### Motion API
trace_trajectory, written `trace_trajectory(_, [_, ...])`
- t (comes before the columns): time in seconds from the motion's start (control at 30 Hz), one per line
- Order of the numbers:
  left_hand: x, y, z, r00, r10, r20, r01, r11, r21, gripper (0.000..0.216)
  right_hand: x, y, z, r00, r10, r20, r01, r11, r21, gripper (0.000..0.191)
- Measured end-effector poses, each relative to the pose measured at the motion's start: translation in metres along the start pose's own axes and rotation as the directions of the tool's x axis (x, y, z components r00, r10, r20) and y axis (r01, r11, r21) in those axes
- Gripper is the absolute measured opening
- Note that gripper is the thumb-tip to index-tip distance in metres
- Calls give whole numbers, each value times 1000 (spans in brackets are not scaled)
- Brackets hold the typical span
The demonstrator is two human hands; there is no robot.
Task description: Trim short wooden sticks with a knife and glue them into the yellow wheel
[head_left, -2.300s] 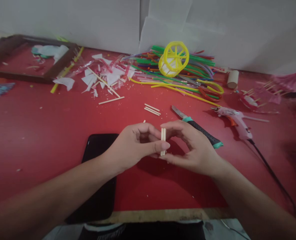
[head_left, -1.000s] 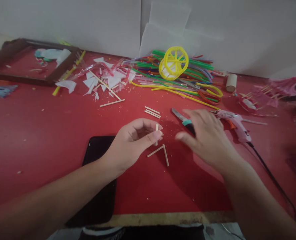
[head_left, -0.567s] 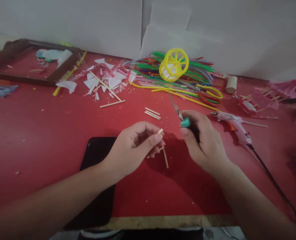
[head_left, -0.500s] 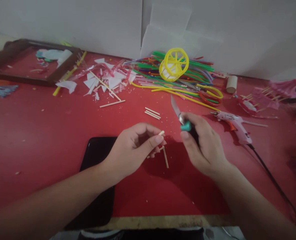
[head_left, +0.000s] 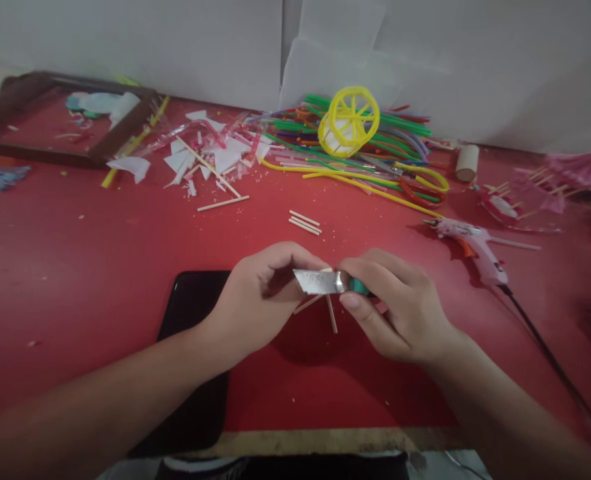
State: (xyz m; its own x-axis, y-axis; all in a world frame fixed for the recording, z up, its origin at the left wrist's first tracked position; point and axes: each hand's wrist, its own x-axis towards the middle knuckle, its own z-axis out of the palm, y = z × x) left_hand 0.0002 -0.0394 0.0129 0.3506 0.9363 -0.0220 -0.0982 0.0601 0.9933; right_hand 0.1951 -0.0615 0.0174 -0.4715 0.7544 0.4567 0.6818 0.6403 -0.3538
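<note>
My right hand (head_left: 400, 303) grips the green handle of a knife (head_left: 318, 281), its wide blade pointing left and lying across the fingertips of my left hand (head_left: 262, 300). Between my left thumb and fingers is a short wooden stick (head_left: 327, 270), mostly hidden behind the blade. Below the hands, two thin cut sticks (head_left: 332, 315) lie on the red table. Three short sticks (head_left: 305, 222) rest side by side just beyond my hands.
A pink glue gun (head_left: 470, 247) with a black cord lies to the right. Behind are pipe cleaners (head_left: 290, 127), a yellow wheeled model (head_left: 350, 120), scissors (head_left: 425, 183) and paper scraps (head_left: 225, 157). A black phone-like slab (head_left: 195, 307) lies under my left forearm. A brown frame (head_left: 90, 159) is far left.
My right hand has moved left and swung the knife from pointing up to lying flat across the stick in my left hand. My left hand has barely moved.
</note>
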Motion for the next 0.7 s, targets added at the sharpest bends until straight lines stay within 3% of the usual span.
trace_trajectory(0.33, [1, -2, -1, 999, 43, -3, -43, 996, 72, 16, -4, 1, -3, 1000, 1, -24, 0, 999, 37, 18])
trace_trajectory(0.7, [-1, -1, 0, 1000, 28, 14, -28, 999, 15, 18, -3, 0, -3, 1000, 14, -11, -14, 999, 41, 18])
